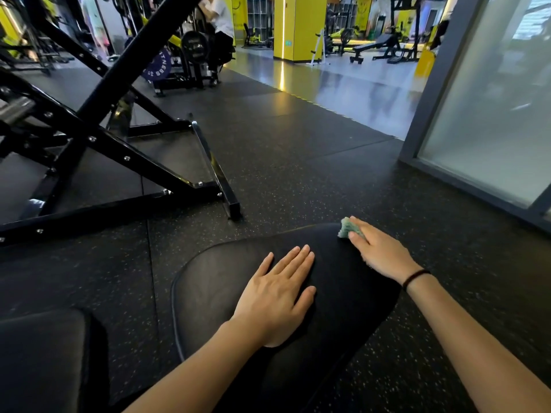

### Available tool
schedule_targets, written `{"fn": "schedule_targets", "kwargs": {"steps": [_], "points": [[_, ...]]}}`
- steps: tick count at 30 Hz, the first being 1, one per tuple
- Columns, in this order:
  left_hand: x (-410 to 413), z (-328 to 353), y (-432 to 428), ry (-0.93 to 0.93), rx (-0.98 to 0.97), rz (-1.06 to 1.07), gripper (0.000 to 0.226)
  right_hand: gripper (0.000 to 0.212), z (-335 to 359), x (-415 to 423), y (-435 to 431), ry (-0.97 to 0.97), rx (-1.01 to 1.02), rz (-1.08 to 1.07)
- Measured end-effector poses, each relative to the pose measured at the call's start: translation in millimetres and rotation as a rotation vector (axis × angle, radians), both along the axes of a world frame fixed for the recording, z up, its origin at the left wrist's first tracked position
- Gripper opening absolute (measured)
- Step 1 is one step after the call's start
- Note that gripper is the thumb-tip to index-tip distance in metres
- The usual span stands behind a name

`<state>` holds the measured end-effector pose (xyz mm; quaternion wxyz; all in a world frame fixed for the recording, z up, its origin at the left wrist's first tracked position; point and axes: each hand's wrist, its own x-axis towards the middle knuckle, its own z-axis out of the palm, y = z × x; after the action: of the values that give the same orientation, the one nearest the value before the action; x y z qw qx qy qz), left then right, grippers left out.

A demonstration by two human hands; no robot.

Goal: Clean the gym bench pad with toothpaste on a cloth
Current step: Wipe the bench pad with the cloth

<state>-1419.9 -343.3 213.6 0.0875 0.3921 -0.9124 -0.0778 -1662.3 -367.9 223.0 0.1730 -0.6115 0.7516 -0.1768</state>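
The job looks to be in its wiping stage, though how far through is hard to call from where I stand. The bench pad (pixel 226 281) sits low in front of the person, a rounded black cushion with a piped seam along its edge, standing over the speckled rubber floor (pixel 298 174). The left hand (pixel 280 290) lies flat on the middle of the pad, fingers straight and close together, holding nothing and pressing down as if to steady it. The right hand (pixel 380 251) is at the pad's far right edge with a small pale green cloth (pixel 348 228) held between thumb and fingers, the bunched end poking out past the fingertips and touching the pad right at its rim. I can see no tube and no white paste on the cloth or the pad (it may be on the underside of the cloth, which is hidden). The pad's surface is a dull, even black with a soft sheen and no clear streaks or wet patches, so I cannot tell which parts are done; my guess is the broad middle under the left hand and the near end are left. A second black pad (pixel 41 353) sits just to the left, and a black machine frame (pixel 119 174) stands beyond it.
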Motion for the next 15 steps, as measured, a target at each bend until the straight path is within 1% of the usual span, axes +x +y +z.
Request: {"fn": "schedule_targets", "kwargs": {"steps": [2, 5, 7, 9, 10, 12, 15], "points": [[0, 0, 0, -0.004, -0.01, 0.004, 0.068, 0.051, 0, 6, 20, 0.031, -0.055, 0.056], [0, -1, 0, 0.004, -0.014, 0.004, 0.07, 0.055, -5, 25, 79, 0.141, -0.109, 0.147], [-1, -1, 2, -0.001, -0.015, 0.004, 0.069, 0.062, -6, 44, 122, 0.12, -0.072, 0.207], [-1, -2, 2, -0.001, -0.015, 0.008, 0.068, 0.063, -6, 53, 144, 0.12, -0.008, 0.255], [-2, -2, 1, 0.002, -0.013, 0.01, 0.068, 0.062, -6, 52, 145, 0.126, 0.002, 0.261], [-2, -2, 1, 0.009, -0.02, 0.011, 0.067, 0.059, -2, 46, 128, 0.113, -0.044, 0.232], [-2, -1, 4, -0.002, -0.015, 0.011, 0.066, 0.05, -1, 32, 76, 0.169, -0.068, 0.153]]}}
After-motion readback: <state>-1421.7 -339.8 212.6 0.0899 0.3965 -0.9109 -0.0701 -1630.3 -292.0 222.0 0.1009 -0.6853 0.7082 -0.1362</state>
